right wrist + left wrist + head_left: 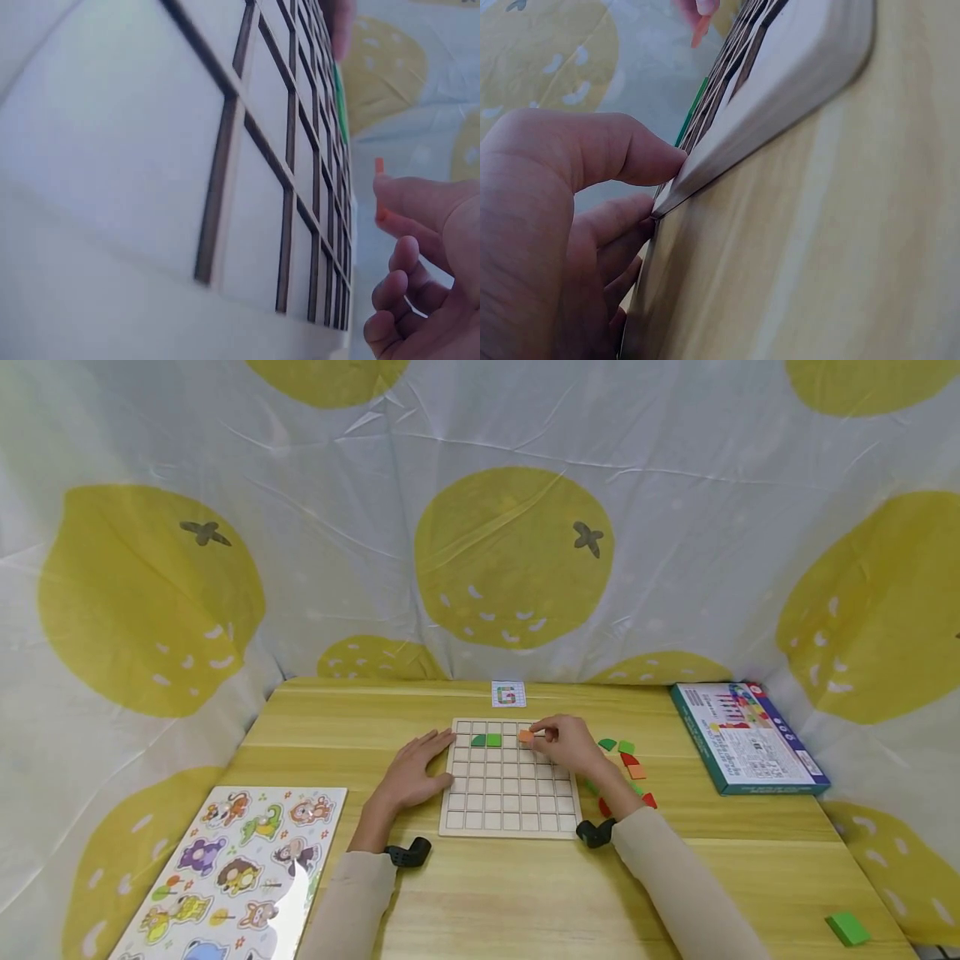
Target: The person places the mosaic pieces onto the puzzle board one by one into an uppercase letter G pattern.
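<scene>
A pale wooden grid board (510, 810) lies in the middle of the table, with two green tiles (486, 740) set in its second row. My right hand (566, 745) hovers over the board's upper right squares and pinches an orange tile (526, 736) between thumb and fingers; the orange tile (379, 191) shows edge-on in the right wrist view. My left hand (415, 771) lies flat on the table against the board's left edge, thumb (622, 154) touching the board (780, 90).
Loose green, red and orange tiles (628, 760) lie right of the board. A small pattern card (508, 694) sits behind it, a game box (746, 739) at far right, an animal puzzle (236, 868) at front left, one green piece (847, 928) near the front right corner.
</scene>
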### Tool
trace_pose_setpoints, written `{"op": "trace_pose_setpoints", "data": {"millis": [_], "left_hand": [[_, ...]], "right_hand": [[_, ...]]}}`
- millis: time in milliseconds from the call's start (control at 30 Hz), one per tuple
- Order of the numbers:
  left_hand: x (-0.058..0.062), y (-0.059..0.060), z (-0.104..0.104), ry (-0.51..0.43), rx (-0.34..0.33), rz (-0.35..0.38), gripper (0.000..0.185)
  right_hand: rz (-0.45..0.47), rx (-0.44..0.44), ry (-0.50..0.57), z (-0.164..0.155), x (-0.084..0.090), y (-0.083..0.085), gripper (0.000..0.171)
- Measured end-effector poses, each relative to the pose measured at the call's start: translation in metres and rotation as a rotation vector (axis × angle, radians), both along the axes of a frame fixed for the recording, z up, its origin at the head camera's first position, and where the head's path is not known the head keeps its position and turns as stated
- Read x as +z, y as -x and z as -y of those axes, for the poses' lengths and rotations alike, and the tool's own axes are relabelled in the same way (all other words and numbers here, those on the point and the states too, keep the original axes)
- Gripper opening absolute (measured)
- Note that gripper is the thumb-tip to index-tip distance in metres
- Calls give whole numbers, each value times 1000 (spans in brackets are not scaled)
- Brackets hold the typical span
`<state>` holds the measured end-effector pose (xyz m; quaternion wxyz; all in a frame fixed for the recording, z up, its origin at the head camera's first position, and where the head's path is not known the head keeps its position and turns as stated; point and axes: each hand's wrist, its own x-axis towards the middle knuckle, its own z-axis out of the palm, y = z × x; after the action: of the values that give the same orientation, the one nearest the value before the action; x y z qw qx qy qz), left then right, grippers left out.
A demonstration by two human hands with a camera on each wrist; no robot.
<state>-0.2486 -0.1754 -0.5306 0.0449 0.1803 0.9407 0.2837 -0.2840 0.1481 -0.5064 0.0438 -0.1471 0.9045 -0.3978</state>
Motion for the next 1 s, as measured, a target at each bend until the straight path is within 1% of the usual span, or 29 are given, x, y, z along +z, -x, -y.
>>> {"op": "trace_pose_setpoints", "data": {"millis": [400,633,800,1000], "left_hand": [[2,-2,-2,-3,4,20,76],[1,-2,-3,-2,-9,-4,77],[1,0,-2,0,-5,-8,77],[0,0,-1,2,2,-7,78]], "right_hand": [[32,7,14,18,-9,4,26],[31,11,-25,24,-12,7,27],[28,0,-44,27,-12,8,26],[47,-3,-53,29,-11,9,27]]}}
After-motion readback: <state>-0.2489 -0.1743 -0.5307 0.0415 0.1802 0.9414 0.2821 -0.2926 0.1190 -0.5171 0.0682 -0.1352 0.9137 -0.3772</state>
